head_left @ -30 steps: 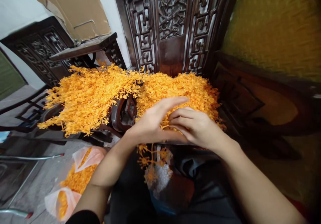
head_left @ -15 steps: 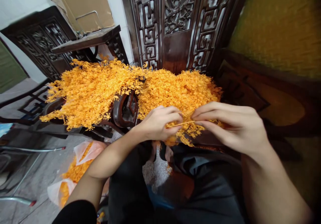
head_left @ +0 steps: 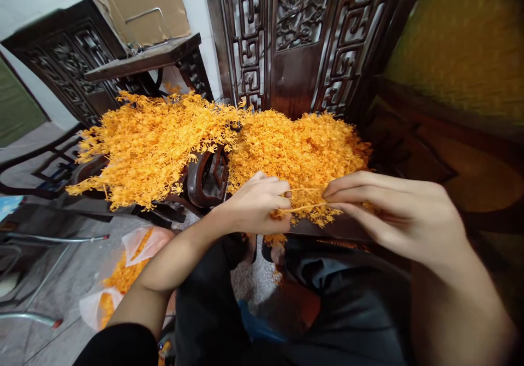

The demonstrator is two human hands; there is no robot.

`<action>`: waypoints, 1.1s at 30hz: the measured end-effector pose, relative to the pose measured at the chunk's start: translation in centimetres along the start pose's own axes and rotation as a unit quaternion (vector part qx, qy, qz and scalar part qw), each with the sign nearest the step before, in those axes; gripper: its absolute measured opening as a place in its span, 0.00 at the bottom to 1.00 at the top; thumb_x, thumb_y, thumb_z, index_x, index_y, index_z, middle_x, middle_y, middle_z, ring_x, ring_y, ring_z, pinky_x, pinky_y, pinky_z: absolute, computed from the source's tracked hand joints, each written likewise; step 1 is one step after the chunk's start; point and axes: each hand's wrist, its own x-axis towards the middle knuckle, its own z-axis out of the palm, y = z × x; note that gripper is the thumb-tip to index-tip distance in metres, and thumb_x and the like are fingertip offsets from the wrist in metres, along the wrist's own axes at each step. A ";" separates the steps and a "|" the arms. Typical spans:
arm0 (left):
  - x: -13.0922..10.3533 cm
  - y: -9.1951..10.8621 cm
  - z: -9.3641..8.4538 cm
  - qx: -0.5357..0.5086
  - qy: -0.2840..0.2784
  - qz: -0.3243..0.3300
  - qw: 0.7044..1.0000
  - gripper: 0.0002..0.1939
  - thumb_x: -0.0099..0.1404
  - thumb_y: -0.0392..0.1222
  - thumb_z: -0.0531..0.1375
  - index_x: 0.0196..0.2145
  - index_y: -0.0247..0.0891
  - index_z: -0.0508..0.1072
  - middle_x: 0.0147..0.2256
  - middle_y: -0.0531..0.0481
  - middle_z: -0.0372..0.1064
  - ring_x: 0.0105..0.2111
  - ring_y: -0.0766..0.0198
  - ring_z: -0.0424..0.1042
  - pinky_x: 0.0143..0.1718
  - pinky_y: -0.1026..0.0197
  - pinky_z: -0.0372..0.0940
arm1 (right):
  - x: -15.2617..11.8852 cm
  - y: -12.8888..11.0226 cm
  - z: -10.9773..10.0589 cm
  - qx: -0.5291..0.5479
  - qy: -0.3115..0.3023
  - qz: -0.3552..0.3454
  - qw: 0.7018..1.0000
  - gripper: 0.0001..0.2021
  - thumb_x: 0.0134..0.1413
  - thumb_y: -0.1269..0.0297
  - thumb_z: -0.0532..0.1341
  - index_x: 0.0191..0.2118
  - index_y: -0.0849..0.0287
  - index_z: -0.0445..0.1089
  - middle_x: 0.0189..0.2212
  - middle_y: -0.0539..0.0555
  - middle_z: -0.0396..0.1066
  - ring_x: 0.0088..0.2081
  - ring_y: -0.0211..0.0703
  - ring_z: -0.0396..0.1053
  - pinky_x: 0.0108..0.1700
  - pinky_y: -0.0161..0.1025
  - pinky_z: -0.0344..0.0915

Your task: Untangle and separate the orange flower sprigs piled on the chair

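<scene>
Thin orange plastic stems [head_left: 308,208] run stretched between my two hands. My left hand [head_left: 262,202] is closed around one end, with frilly orange sprigs showing just below the fist. The fingertips of my right hand [head_left: 380,207] pinch the other end. Right behind the hands lies a heap of orange artificial foliage [head_left: 298,142] on a dark wooden seat. A second orange heap [head_left: 151,147] drapes over the carved armrest to the left. How the stems are joined inside the fingers is hidden.
A carved wooden armrest [head_left: 208,177] separates the two heaps. On the floor at left sits a plastic bag [head_left: 139,246] with orange pieces. Metal tube legs [head_left: 57,239] lie farther left. Cardboard [head_left: 143,5] stands on a small wooden table [head_left: 143,63]. My legs are below.
My hands have drawn farther apart, the right one moving right, so more of the stems shows between them. My left fist looks more tightly closed. The view has shifted slightly.
</scene>
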 end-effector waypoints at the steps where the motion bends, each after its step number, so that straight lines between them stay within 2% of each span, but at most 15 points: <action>1: -0.1 -0.2 -0.2 -0.012 -0.006 0.002 1.000 0.10 0.66 0.43 0.57 0.28 0.39 0.74 0.36 0.49 0.72 0.38 0.61 0.69 0.43 0.55 0.56 | -0.1 0.1 -0.1 -0.004 -0.002 0.002 1.000 0.09 0.61 0.70 0.63 0.41 0.48 0.77 0.39 0.51 0.79 0.39 0.49 0.79 0.41 0.43 0.76; 6: -0.9 -1.5 -0.6 -0.078 -0.035 0.012 0.996 0.07 0.64 0.40 0.58 0.28 0.38 0.71 0.34 0.49 0.69 0.33 0.65 0.67 0.34 0.60 0.58 | 0.0 1.8 0.7 0.011 -0.017 0.005 1.000 0.08 0.61 0.70 0.63 0.40 0.48 0.77 0.38 0.52 0.79 0.39 0.48 0.78 0.40 0.44 0.76; 8: -1.2 -2.1 -0.2 -0.072 -0.040 0.000 0.997 0.08 0.63 0.40 0.59 0.27 0.37 0.70 0.33 0.49 0.68 0.32 0.65 0.66 0.32 0.60 0.58 | 0.3 2.8 1.4 0.025 -0.042 0.001 0.999 0.07 0.62 0.69 0.63 0.40 0.50 0.77 0.39 0.52 0.79 0.40 0.48 0.78 0.42 0.45 0.76; 11: -1.4 -2.6 0.4 -0.034 -0.082 -0.031 0.996 0.08 0.63 0.41 0.61 0.28 0.36 0.72 0.34 0.47 0.69 0.32 0.63 0.68 0.31 0.60 0.58 | 1.0 3.8 2.4 0.007 -0.079 -0.024 0.997 0.06 0.61 0.69 0.63 0.40 0.50 0.77 0.38 0.52 0.79 0.47 0.53 0.76 0.48 0.51 0.75; 14: -1.3 -2.3 0.6 0.019 -0.129 -0.058 0.990 0.09 0.63 0.44 0.62 0.33 0.35 0.75 0.38 0.44 0.72 0.34 0.60 0.71 0.30 0.60 0.61 | 1.6 2.7 3.7 -0.076 -0.074 -0.042 0.993 0.11 0.58 0.69 0.64 0.47 0.51 0.76 0.48 0.57 0.77 0.60 0.62 0.67 0.61 0.64 0.65; 16: -1.2 -1.7 0.5 0.058 -0.148 -0.071 0.985 0.11 0.64 0.45 0.62 0.37 0.34 0.77 0.39 0.42 0.74 0.34 0.58 0.74 0.31 0.59 0.64 | 1.8 1.2 5.3 -0.142 -0.110 -0.041 0.983 0.23 0.56 0.71 0.63 0.59 0.57 0.70 0.58 0.62 0.71 0.64 0.66 0.61 0.65 0.68 0.58; 18: -1.1 -0.9 0.5 0.096 -0.158 -0.080 0.980 0.12 0.64 0.44 0.61 0.40 0.34 0.78 0.40 0.40 0.75 0.34 0.56 0.75 0.32 0.58 0.66 | 1.9 0.1 7.1 -0.206 -0.174 -0.012 0.963 0.36 0.55 0.73 0.61 0.70 0.65 0.55 0.57 0.68 0.70 0.60 0.64 0.67 0.60 0.63 0.64; 20: -1.1 -0.3 0.7 0.127 -0.154 -0.088 0.976 0.12 0.64 0.42 0.60 0.41 0.33 0.78 0.40 0.40 0.75 0.34 0.55 0.76 0.31 0.57 0.66 | 2.1 -0.2 8.6 -0.267 -0.245 0.049 0.931 0.40 0.57 0.75 0.59 0.73 0.69 0.45 0.46 0.68 0.77 0.44 0.59 0.76 0.46 0.52 0.71; 22: -1.3 -0.3 1.0 0.142 -0.140 -0.083 0.976 0.10 0.64 0.42 0.60 0.40 0.34 0.78 0.41 0.42 0.75 0.33 0.56 0.76 0.29 0.58 0.64 | 2.2 0.3 9.4 -0.299 -0.291 0.098 0.903 0.37 0.59 0.72 0.58 0.72 0.67 0.48 0.34 0.62 0.79 0.33 0.55 0.77 0.36 0.46 0.69; 23: -1.5 -0.5 1.1 0.144 -0.130 -0.075 0.978 0.10 0.65 0.43 0.60 0.39 0.35 0.77 0.41 0.43 0.75 0.34 0.56 0.76 0.28 0.59 0.62 | 2.2 0.6 9.5 -0.298 -0.302 0.107 0.899 0.34 0.61 0.68 0.59 0.71 0.66 0.52 0.32 0.61 0.79 0.31 0.55 0.77 0.34 0.44 0.68; 25: -2.0 -1.3 1.4 0.144 -0.111 -0.053 0.982 0.09 0.65 0.45 0.61 0.38 0.37 0.76 0.40 0.46 0.75 0.35 0.58 0.76 0.27 0.60 0.60 | 2.1 1.1 9.2 -0.266 -0.299 0.103 0.911 0.33 0.62 0.58 0.61 0.69 0.65 0.57 0.34 0.61 0.79 0.34 0.56 0.78 0.35 0.43 0.67; 28: -2.6 -2.7 1.6 0.158 -0.083 -0.042 0.983 0.11 0.67 0.48 0.61 0.36 0.38 0.75 0.40 0.47 0.74 0.37 0.59 0.75 0.28 0.60 0.59 | 1.7 1.3 8.6 -0.219 -0.267 0.097 0.933 0.35 0.65 0.48 0.57 0.69 0.66 0.56 0.37 0.61 0.80 0.35 0.55 0.78 0.36 0.43 0.67; 30: -2.7 -3.4 1.5 0.175 -0.064 -0.047 0.981 0.13 0.67 0.51 0.62 0.35 0.37 0.75 0.43 0.47 0.74 0.39 0.59 0.75 0.31 0.59 0.60 | 1.5 1.3 8.5 -0.214 -0.245 0.092 0.941 0.32 0.69 0.47 0.53 0.68 0.65 0.57 0.40 0.62 0.80 0.37 0.54 0.79 0.36 0.43 0.67; 33: -2.8 -3.9 1.2 0.192 -0.041 -0.057 0.979 0.14 0.66 0.52 0.63 0.36 0.38 0.75 0.47 0.46 0.74 0.41 0.58 0.75 0.34 0.58 0.61 | 1.4 1.4 8.6 -0.236 -0.227 0.068 0.942 0.25 0.72 0.52 0.50 0.63 0.64 0.64 0.44 0.63 0.79 0.40 0.55 0.79 0.37 0.43 0.66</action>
